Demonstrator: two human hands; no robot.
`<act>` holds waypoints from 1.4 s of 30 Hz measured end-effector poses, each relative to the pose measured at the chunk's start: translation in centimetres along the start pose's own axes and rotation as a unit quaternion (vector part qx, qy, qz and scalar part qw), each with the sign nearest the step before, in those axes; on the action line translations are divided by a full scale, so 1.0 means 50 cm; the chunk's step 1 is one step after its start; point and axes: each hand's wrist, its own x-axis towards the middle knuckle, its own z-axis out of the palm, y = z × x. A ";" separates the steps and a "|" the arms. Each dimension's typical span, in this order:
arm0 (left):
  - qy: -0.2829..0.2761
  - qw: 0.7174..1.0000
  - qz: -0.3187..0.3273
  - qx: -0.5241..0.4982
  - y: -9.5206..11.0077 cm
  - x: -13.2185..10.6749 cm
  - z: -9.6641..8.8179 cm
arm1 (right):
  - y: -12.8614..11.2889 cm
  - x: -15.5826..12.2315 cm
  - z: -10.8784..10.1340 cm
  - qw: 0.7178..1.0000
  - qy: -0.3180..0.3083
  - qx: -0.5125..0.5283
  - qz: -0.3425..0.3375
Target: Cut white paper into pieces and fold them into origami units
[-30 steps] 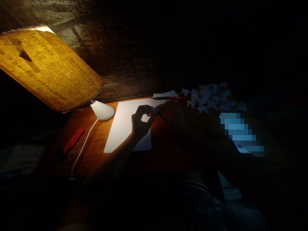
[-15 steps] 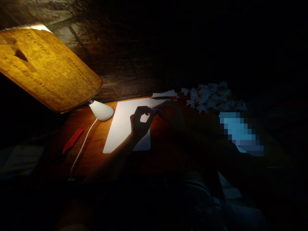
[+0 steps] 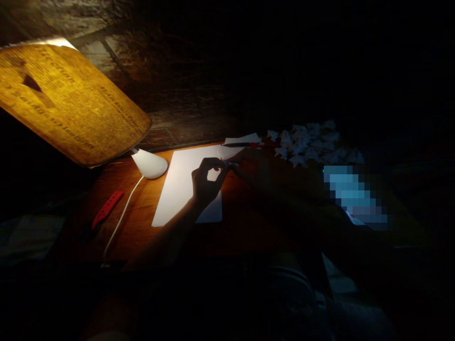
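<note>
Whitish small piece between left hand and right hand

A brown wooden table carries, on its lit left part, the white base of a lamp, a white cord and a red strip with a row of holes. Beside the base lies a large white sheet, with a smaller paper under a slim dark-and-red tool near the wall edge. Farther right sit a cluster of small folded white pieces and a glowing device (its screen blocked out by pixels).
</note>
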 end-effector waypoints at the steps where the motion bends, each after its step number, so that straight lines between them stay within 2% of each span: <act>1: 0.002 1.000 0.000 -0.005 0.000 0.001 0.001 | -0.001 0.001 -0.001 1.000 0.001 -0.013 -0.009; 4: 0.011 1.000 -0.014 -0.022 0.000 0.004 0.003 | -0.007 0.005 -0.007 0.999 -0.004 -0.035 -0.011; 12: -0.014 0.994 -0.054 -0.089 0.004 0.013 0.001 | -0.016 0.016 -0.018 0.996 -0.036 0.023 0.083; 17: -0.037 0.991 -0.088 -0.096 0.004 0.009 0.000 | -0.019 0.012 -0.012 0.986 -0.046 0.081 0.136; 24: -0.051 0.988 -0.095 -0.111 -0.003 0.004 0.002 | -0.024 0.008 -0.004 0.961 -0.056 0.185 0.200; 31: -0.059 0.986 -0.111 -0.105 -0.005 0.000 0.004 | -0.027 0.006 -0.003 0.966 -0.060 0.153 0.197; 38: -0.050 0.985 -0.117 -0.117 -0.009 0.004 0.002 | -0.003 0.012 -0.009 0.968 -0.077 0.168 0.170; 42: -0.045 0.984 -0.106 -0.137 -0.015 0.005 0.004 | 0.008 0.017 -0.007 0.965 -0.074 0.172 0.183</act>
